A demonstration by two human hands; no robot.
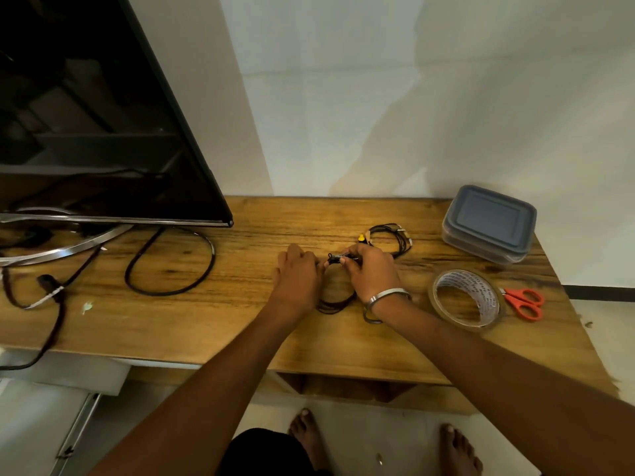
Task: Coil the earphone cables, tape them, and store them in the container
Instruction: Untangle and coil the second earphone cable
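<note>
Tape roll [466, 298] serves as the reference landmark. It lies flat on the counter [240, 324], with the orange scissors [524, 303] just beside it on its far-right side. The earphone coil in work [338, 297] lies to the left of the tape roll, between both hands. The left hand [298, 280] presses curled fingers on the coil's left edge. The right hand [371, 274] pinches the cable end at the top of the coil. The right hand is nearer the tape roll, so it is judged the better hand for the reach. A second coil [391, 240] lies behind the right hand. The lidded container [489, 223] sits beyond the tape roll, well apart from the coil.
</note>
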